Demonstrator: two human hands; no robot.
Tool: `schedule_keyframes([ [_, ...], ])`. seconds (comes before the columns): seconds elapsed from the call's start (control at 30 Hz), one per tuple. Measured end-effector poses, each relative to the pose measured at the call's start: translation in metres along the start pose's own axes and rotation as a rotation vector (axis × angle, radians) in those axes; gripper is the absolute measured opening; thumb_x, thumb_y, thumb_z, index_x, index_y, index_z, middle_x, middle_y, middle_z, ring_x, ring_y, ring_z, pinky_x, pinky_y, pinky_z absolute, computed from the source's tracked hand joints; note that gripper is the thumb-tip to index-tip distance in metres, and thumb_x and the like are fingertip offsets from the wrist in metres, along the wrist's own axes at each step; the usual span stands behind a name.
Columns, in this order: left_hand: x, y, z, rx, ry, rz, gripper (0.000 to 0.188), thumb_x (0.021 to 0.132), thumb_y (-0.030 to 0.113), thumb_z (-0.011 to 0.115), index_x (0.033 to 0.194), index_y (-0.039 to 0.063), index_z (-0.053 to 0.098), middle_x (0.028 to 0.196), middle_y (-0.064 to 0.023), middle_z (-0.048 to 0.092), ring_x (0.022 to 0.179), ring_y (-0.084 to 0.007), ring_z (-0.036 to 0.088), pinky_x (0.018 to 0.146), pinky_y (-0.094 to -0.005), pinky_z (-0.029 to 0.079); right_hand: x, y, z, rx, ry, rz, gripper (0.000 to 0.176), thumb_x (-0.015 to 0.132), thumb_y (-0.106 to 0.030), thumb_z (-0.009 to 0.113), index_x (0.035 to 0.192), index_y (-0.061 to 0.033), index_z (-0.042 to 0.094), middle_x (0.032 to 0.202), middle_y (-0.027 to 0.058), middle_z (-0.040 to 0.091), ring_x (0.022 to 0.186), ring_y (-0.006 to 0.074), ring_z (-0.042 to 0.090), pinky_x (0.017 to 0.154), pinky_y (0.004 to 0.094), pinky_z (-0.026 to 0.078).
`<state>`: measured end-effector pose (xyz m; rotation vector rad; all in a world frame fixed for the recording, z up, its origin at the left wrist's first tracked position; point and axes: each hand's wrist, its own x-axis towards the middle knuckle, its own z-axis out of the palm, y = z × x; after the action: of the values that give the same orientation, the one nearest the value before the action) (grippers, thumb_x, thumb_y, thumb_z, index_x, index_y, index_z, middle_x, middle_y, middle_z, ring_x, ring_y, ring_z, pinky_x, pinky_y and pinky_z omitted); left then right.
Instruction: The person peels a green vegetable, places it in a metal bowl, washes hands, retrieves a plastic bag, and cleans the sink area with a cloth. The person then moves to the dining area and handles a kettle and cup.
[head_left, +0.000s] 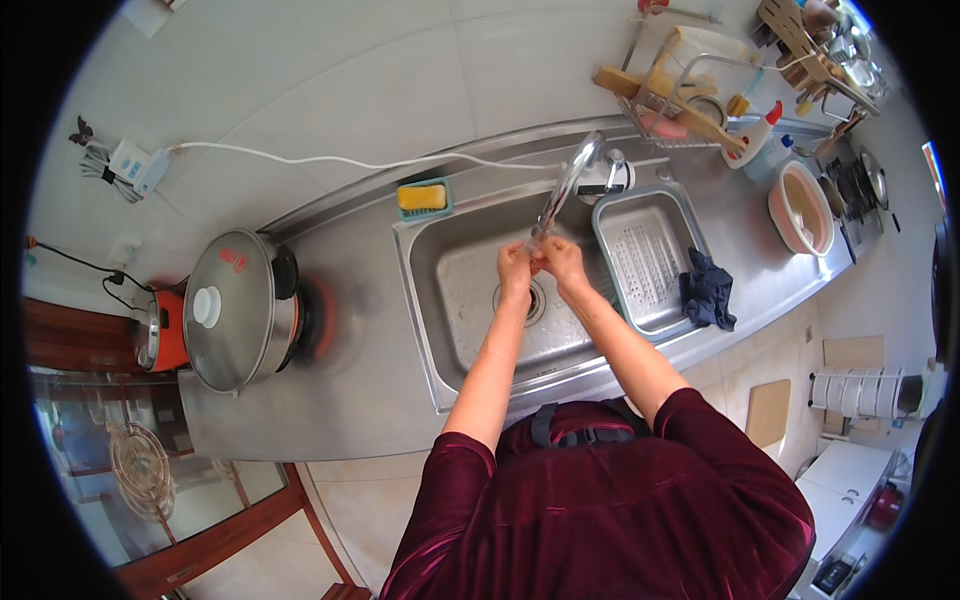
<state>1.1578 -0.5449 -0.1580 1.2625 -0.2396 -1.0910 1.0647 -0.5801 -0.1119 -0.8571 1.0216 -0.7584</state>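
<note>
Both hands meet below the spout of a chrome faucet (571, 180), above a stainless steel sink (465, 322). My left hand (514, 268) has its fingers curled at the spout's outlet. My right hand (561, 262) is close beside it, fingers bent inward. Between the fingertips there seems to be something small and reddish, too small to name; water may be running over it. Part of the drain (535, 300) shows below the hands. Over the sink's right side sits a grey-rimmed perforated drain basket (637, 247), with a dark blue cloth (706, 291) over its edge.
A yellow sponge (421, 197) lies in a teal dish behind the sink. Left stands a large lidded pan (232, 307) beside an orange-red appliance (166, 330). To the right are a pink basin (801, 208), a spray bottle (754, 142) and a wire rack (675, 139). A white cord (360, 161) runs along the wall.
</note>
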Motion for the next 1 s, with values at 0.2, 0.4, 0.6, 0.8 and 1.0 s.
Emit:
schedule_keyframes([
  [0.2,0.005,0.010,-0.025,-0.272,-0.227,-0.219,0.016,0.094,0.016,0.059,0.089,0.001,0.062,0.067,0.0004,0.053,0.055,-0.0075,0.050,0.047,-0.0210,0.040,-0.004,-0.009,0.006,-0.099,-0.110,-0.024,0.017,0.094,-0.022,0.053,0.089,-0.0069,0.059,0.076,-0.0004,0.056,0.066,0.0066,0.051,0.058,0.0234,0.043],
  [0.4,-0.004,0.018,-0.001,-0.376,-0.069,-0.178,0.015,0.094,0.017,0.058,0.091,0.003,0.063,0.060,0.0024,0.050,0.045,-0.0053,0.042,0.038,-0.0193,0.030,-0.008,-0.018,0.000,-0.029,-0.194,0.046,0.025,0.097,-0.030,0.045,0.083,-0.0114,0.053,0.071,-0.0048,0.048,0.060,0.0053,0.043,0.054,0.0224,0.037],
  [0.6,0.000,0.022,-0.022,-0.257,-0.324,-0.245,0.012,0.094,0.015,0.058,0.090,0.004,0.061,0.066,0.0018,0.054,0.052,-0.0065,0.048,0.043,-0.0187,0.036,-0.015,-0.025,0.001,-0.131,-0.241,-0.002,0.022,0.094,-0.033,0.057,0.094,-0.0111,0.062,0.072,-0.0065,0.054,0.066,0.0050,0.052,0.061,0.0203,0.042],
  [0.8,0.022,-0.008,-0.013,-0.327,-0.241,-0.181,0.006,0.092,0.008,0.060,0.093,0.004,0.056,0.072,-0.0005,0.058,0.058,-0.0083,0.054,0.046,-0.0218,0.042,-0.017,-0.033,0.007,-0.129,-0.174,-0.028,0.017,0.086,-0.023,0.070,0.093,-0.0085,0.064,0.083,-0.0007,0.066,0.072,0.0074,0.060,0.064,0.0212,0.048],
  [1.0,0.027,-0.004,-0.028,-0.333,-0.363,-0.162,0.008,0.092,0.011,0.061,0.096,0.005,0.055,0.076,-0.0030,0.059,0.062,-0.0104,0.056,0.051,-0.0234,0.046,-0.006,-0.017,0.001,-0.142,-0.143,-0.035,0.015,0.085,-0.023,0.071,0.088,-0.0106,0.063,0.079,-0.0032,0.063,0.068,0.0059,0.057,0.061,0.0216,0.046],
])
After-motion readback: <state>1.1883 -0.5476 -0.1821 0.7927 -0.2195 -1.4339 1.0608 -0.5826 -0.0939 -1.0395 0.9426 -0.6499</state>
